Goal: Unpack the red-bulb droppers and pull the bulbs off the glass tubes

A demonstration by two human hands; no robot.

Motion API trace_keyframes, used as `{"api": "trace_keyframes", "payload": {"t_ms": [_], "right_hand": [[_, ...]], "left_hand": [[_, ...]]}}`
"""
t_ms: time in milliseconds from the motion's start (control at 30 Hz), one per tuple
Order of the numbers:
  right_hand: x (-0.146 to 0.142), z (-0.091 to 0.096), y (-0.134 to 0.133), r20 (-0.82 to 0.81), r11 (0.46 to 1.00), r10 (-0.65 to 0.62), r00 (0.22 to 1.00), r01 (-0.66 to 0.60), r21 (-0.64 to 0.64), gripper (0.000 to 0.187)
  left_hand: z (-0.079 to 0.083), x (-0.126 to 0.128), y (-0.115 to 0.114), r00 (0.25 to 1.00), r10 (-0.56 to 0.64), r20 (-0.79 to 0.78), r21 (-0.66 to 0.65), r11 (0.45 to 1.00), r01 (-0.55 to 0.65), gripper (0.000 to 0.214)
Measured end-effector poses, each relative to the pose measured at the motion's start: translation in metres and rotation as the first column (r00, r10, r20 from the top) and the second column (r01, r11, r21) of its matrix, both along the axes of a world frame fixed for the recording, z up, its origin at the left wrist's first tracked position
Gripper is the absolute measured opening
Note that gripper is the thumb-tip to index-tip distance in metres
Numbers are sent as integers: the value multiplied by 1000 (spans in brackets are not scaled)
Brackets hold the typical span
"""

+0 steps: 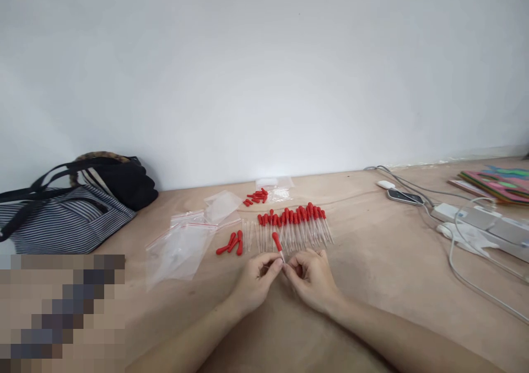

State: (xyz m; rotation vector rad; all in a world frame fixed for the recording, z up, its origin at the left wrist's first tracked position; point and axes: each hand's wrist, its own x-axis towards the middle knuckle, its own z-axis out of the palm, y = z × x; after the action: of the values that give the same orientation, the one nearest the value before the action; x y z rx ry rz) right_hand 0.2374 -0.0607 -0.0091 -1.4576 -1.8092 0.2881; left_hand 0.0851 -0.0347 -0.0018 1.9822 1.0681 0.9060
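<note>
A dropper with a red rubber bulb (276, 241) stands tilted between my hands, its clear tube running down into my fingertips. My left hand (261, 276) pinches the tube with thumb and forefinger. Right beside it, my right hand (311, 276) is closed with its fingertips on the same tube; the tube's lower end is hidden. Just beyond lies a row of red-capped droppers (306, 221), side by side. At the row's left end are several bare clear tubes (248, 236). Farther left, several loose red bulbs (232, 242) lie on the table.
Clear zip bags (177, 252) spread out on the left. Near the wall are more red bulbs (258, 196) and a bag of tubes (281, 190). A striped bag (70, 219) stands far left. Power strips (479, 219), cables and colourful sheets (500, 183) occupy the right.
</note>
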Motion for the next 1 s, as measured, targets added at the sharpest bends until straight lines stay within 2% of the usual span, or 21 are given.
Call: {"api": "trace_keyframes", "payload": {"t_ms": [100,233,300,400,500,567,667,1000], "right_hand": [[-4,-1,-1,-3,999,-8,1000,8,-37,33],[-2,-2,2,-34,1000,12,999,-13,-15,32],[6,-2,5,-19,999,-7,1000,8,52,28],[24,-3,11,87,971,-63,994,41,235,23],[36,-7,17,270,928,11,963,-111,356,31],[38,-11,20,380,894,76,922,-232,384,31],[32,-16,24,445,865,100,890,-299,404,23],[19,-20,24,454,879,89,887,-284,382,10]], "left_hand": [[-1,14,4,995,-19,98,-138,990,32,23],[11,9,12,996,58,68,-152,987,-47,23],[19,-1,15,997,69,-25,-78,994,-71,21],[24,-14,17,959,89,-271,188,982,-39,18],[14,-21,15,889,168,-426,480,875,65,17],[4,-20,13,863,190,-469,586,797,143,19],[-7,-18,12,848,202,-491,641,742,194,21],[-9,-17,11,845,185,-502,665,707,240,21]]}}
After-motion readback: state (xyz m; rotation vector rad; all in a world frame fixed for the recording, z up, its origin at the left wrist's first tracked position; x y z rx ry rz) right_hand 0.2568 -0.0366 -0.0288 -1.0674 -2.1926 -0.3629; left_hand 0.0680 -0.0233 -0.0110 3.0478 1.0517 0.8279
